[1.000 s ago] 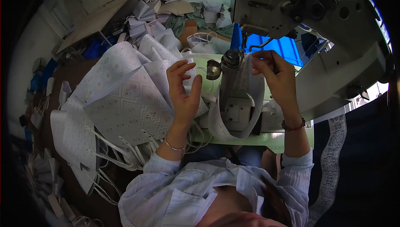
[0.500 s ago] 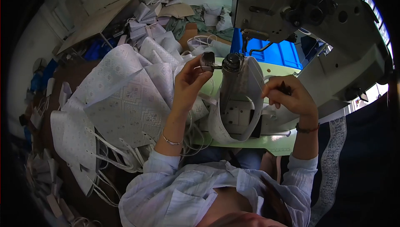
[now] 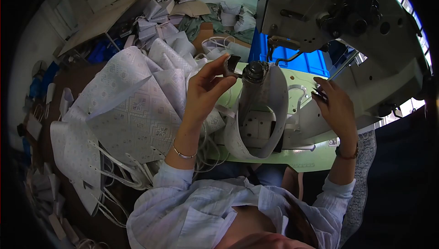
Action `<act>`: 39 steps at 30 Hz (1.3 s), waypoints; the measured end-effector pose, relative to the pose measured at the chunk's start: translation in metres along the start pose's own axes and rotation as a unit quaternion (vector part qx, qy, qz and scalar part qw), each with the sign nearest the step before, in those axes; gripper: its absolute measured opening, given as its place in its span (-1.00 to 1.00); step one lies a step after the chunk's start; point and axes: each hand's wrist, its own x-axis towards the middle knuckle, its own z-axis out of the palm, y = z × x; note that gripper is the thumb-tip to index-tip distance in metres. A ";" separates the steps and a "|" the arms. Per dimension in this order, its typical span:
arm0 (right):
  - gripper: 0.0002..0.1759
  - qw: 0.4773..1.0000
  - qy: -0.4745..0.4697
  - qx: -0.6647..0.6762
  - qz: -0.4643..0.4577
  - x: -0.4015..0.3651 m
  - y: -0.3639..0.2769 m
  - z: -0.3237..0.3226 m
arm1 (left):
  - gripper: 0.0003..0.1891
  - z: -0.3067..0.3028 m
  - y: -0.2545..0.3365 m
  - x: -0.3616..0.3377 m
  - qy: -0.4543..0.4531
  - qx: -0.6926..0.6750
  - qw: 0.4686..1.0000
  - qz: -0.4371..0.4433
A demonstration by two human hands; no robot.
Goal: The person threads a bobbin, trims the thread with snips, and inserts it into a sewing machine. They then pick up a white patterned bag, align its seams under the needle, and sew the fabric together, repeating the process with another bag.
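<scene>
White patterned strip (image 3: 280,94), broad, flexible, bent into an open loop. Head view: located at a grey metal sewing machine (image 3: 297,22), its upper end just beside the top of a dark cylindrical metal post (image 3: 249,93), its lower curve over the near part of a pale green tabletop (image 3: 313,161).

Left hand (image 3: 203,91): narrow grip, thumb and fingers closed on a small dark curved metal piece (image 3: 232,64), immediately left of the post top. Silver bracelet (image 3: 184,155) at the wrist.

Right hand (image 3: 337,107): narrow grip, fingers bent around a small dark pointed tool (image 3: 319,94), apart from the strip, to its right. Dark beaded bracelet (image 3: 346,155) at the wrist.

Adjoining, left: heap of white embossed bags (image 3: 137,105) with white cord handles (image 3: 123,176). Behind the post: bright blue plastic crate (image 3: 315,61).
</scene>
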 end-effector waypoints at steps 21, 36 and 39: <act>-0.59 0.882 0.394 0.049 0.253 -0.048 0.320 -0.279 | -0.58 0.003 -0.010 -0.006 0.028 -0.047 0.998 0.030; -0.61 0.764 0.522 0.293 0.241 -0.060 0.329 -0.152 | -0.59 0.013 0.008 -0.007 0.033 -0.001 0.999 -0.001; -0.67 0.761 0.519 0.298 0.249 -0.056 0.309 -0.145 | -0.58 0.013 0.004 -0.006 0.034 0.005 0.999 0.015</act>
